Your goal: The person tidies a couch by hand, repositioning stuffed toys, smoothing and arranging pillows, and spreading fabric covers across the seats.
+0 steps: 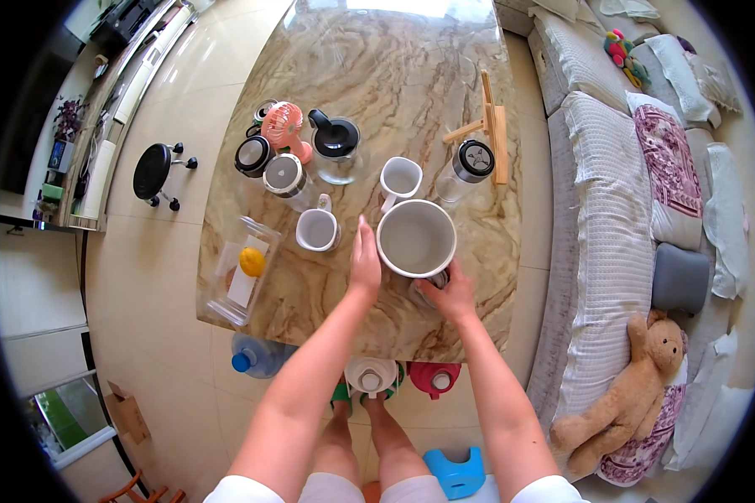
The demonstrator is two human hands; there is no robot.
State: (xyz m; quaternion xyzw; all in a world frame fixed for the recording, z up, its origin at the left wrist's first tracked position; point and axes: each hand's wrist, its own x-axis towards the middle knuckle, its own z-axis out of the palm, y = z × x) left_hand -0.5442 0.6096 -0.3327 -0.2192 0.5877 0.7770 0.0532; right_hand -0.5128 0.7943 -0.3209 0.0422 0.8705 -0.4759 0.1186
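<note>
A large white mug (417, 239) stands near the middle of the marble table, its wide mouth facing up. At its near side my right hand (449, 293) is closed round the handle. My left hand (366, 261) is held upright along the mug's left side, fingers stretched out; whether it touches the wall I cannot tell. Just behind the large mug is a smaller white mug (401, 178). Another white mug (317, 230) sits to the left of my left hand. To the right at the back stands a clear bottle with a black lid (473, 159).
Clustered at the back left are a glass pitcher (337, 142), a pink fan (283, 126) and lidded bottles (285, 176). A clear tray (242, 293) holds a yellow fruit (252, 261). A wooden stand (499, 142) is at right. Beneath the front edge are a water jug (260, 355) and kettles.
</note>
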